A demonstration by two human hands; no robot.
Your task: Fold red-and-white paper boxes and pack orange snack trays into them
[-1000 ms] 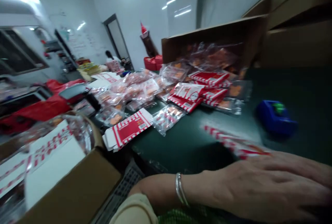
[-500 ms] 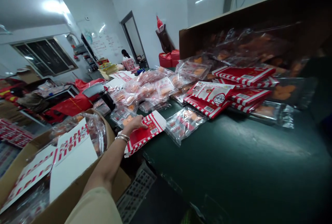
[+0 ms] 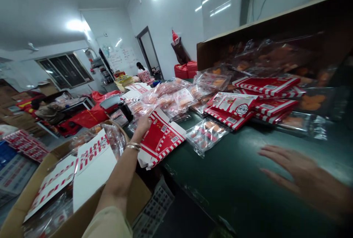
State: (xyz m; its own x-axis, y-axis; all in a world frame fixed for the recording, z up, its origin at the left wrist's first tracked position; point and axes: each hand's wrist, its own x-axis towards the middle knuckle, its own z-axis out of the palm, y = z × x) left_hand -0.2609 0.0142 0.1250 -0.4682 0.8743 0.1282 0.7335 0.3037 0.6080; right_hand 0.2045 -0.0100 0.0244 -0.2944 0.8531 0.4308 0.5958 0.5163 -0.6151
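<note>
nearest us, an open brown cardboard box sits at the lower left, holding flat white-and-red printed card sheets and clear bags, and it stands in the way of the table's near edge. our left hand, a silver bangle on its wrist, is narrow, fingers together against the top of a flat red-and-white paper carton at the edge of the dark green table; we cannot tell whether it grips. our blurred right hand is spread wide over the green top, holding nothing. a black cylinder stands just past the left hand. a clear bag of orange food lies right of the carton. beyond lie heaps of such bags, red-and-white boxes and a tipped brown carton box spilling more bags. far off, a person stands at the back, near red bins.
</note>
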